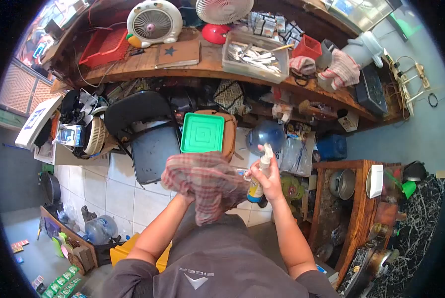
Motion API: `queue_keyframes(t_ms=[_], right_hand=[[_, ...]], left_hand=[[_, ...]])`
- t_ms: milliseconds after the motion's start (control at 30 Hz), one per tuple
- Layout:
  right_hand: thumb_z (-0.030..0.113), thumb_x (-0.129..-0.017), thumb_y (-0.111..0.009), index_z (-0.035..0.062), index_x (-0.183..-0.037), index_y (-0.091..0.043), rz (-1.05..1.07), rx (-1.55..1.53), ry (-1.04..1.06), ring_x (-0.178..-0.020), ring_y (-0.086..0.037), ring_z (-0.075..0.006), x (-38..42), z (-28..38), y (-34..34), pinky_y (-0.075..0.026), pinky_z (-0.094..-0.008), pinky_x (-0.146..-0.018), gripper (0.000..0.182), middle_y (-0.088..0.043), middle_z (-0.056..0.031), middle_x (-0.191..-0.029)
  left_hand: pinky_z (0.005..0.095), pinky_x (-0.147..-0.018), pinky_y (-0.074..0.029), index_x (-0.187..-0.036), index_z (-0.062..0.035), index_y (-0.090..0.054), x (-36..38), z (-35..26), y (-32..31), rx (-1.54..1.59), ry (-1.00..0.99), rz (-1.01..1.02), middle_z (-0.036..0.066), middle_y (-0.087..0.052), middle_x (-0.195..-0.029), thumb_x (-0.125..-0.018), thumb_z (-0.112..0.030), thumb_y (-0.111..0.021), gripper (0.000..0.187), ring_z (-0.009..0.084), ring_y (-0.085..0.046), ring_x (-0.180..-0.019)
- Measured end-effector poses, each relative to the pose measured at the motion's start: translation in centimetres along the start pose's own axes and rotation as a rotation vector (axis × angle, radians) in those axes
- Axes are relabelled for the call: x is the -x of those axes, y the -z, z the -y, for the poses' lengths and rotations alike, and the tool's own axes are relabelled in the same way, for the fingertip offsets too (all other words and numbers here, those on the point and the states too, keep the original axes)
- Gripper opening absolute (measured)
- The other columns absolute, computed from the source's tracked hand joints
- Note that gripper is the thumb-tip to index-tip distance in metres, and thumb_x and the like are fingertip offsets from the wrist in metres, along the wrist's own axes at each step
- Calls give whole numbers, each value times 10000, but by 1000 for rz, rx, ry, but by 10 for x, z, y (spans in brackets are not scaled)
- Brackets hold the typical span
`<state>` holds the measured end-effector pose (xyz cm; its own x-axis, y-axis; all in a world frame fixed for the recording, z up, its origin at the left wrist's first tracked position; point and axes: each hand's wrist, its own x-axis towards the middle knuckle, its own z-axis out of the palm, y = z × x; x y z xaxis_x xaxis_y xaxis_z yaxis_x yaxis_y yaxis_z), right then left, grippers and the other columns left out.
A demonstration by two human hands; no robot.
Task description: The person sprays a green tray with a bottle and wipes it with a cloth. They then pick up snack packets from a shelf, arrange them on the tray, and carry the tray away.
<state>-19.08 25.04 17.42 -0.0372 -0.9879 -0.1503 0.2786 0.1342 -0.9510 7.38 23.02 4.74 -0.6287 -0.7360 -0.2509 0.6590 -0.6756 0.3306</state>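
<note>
A red and grey checked cloth [202, 181] hangs in front of my body, bunched over my left hand [185, 194], whose fingers it hides. My right hand [268, 180] is closed around a small spray bottle [255, 191] with a white nozzle and a blue and yellow label, held upright to the right of the cloth. Just beyond the cloth, a green square tray or lid [202, 132] rests on a brown seat [229, 134]. A black folding chair [155, 149] stands to the left of it.
Along the far side runs a wooden counter [192, 69] with a plastic box of cutlery [254, 74], a white fan [154, 24] and a red basket [103, 47]. At right stands a wooden shelf [359, 208]; a blue water jug [266, 135] is below the counter.
</note>
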Motion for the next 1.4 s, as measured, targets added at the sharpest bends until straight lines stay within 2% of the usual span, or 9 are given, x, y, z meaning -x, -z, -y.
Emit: queue_keyframes(t_ms=[300,467,567,633,967,1100,1133,1233,1400], right_hand=[[297,-1009,-524,82,-1443,-376,67,-118,-301,-592,-595,-166,-53,-71,-26,-515,-298,-569,507,-590,-78,-774],[323,-993,-567,60,-1075,-474,-93,-204,-402,-564,-585,-178,-102,-142,-40,-500,-312,-528,291,-584,-80,-740],[368,-1001,-540,50,-1174,-483,-67,-190,-411,-578,-584,-181,-124,-186,-34,-497,-303,-547,367,-603,-91,-783],[391,-1002,-530,43,-1255,-476,-119,-222,-462,-595,-582,-179,-147,-197,-40,-497,-295,-564,433,-612,-89,-833],[336,-956,-629,30,-1247,-506,-242,-217,-401,-681,-595,-160,-157,-289,-10,-527,-318,-600,441,-603,-76,-929],[400,-807,-798,28,-1215,-532,-592,355,-485,-831,-652,-201,-160,-303,7,-552,-348,-712,613,-651,-104,-1041],[456,-655,-886,48,-1227,-543,-584,616,-438,-954,-663,-258,-154,-337,25,-539,-376,-825,782,-671,-128,-1085],[449,-614,-894,81,-1247,-554,-325,958,-616,-992,-661,-304,-171,-325,23,-512,-381,-876,808,-685,-136,-1088],[109,-670,-791,11,-1095,-607,-232,438,-726,-876,-645,-182,-188,-364,37,-522,-331,-775,474,-674,-100,-960]], left_hand=[[478,-1118,-378,-1484,-129,-372,64,-115,80,90,-103,-121,108,-421,-1494,-1036,-384,-390,516,281,-426,-1348],[487,-1128,-359,-1484,-146,-374,54,-170,112,-216,-138,-20,91,-411,-1504,-1024,-398,-394,526,300,-407,-1360],[457,-1087,-415,-1468,-121,-391,55,-188,157,-98,-212,64,105,-471,-1451,-1026,-373,-423,510,301,-459,-1310],[508,-1116,-365,-1471,-139,-381,72,-187,216,-294,-100,-381,114,-421,-1495,-1003,-430,-423,552,334,-404,-1352],[506,-1105,-377,-1460,-131,-396,26,-158,210,-459,-8,-692,125,-439,-1478,-1006,-430,-420,544,335,-418,-1337],[433,-913,-533,-1429,-99,-428,28,-148,235,-124,-105,-461,139,-503,-1416,-1009,-343,-434,485,313,-534,-1227],[462,-943,-528,-1421,-92,-440,25,-148,246,213,-15,-115,142,-517,-1402,-1007,-357,-427,492,320,-545,-1220],[455,-893,-570,-1406,-83,-457,12,-134,227,-430,-82,-645,147,-584,-1321,-1007,-369,-414,493,323,-615,-1128],[436,-895,-555,-1414,-82,-434,18,-135,236,-524,21,-570,139,-527,-1366,-991,-342,-496,500,298,-541,-1201]])
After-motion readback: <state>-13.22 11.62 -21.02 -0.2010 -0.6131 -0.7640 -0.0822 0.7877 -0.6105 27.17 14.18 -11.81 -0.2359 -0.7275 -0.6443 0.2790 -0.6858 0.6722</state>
